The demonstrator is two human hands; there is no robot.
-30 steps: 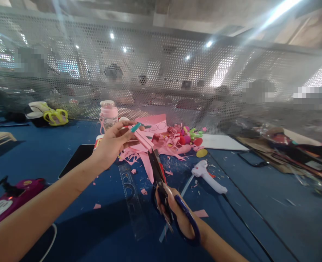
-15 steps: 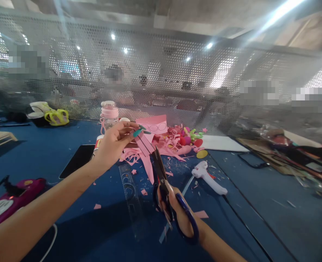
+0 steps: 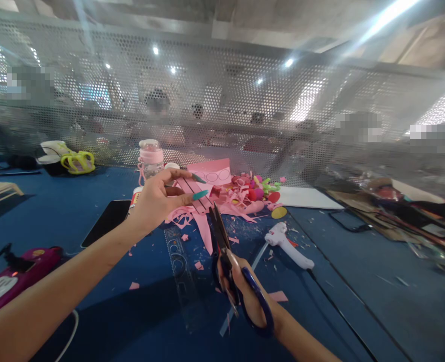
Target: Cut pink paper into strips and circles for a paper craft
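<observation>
Pinched between thumb and fingers of left hand (image 3: 155,198): pink strip (image 3: 197,190), held up over table (image 3: 57,211), just ahead of scissor tips. Clamped in right hand (image 3: 245,294): scissors (image 3: 228,261), fingers through blue loops, blades nearly together, only a sliver of gap at tips.

Largest first. Blue table, spread under everything. Mesh screen (image 3: 245,100) along far edge, blurred people behind. Black tablet (image 3: 107,218) left of left wrist. Purple device (image 3: 15,274) near left elbow. Clear ruler (image 3: 181,271) flat below strip. White glue gun (image 3: 288,244) right of scissors, apart from them. Pink bottle (image 3: 150,157) behind left hand. Scrap heap (image 3: 241,198) of pink offcuts and coloured bits past strip, small snippets scattered over table.

Progress, as a judgement: much cutting already done, given heap and snippets; strip marked with dark lines lengthwise, uncut at this moment; blades not on paper, so next cut not started.

Strip long axis: from left fingers down and right, free end toward scissor tips. Scissors long axis: from right hand up and slightly left, tips toward strip, close below it, not clearly touching.
</observation>
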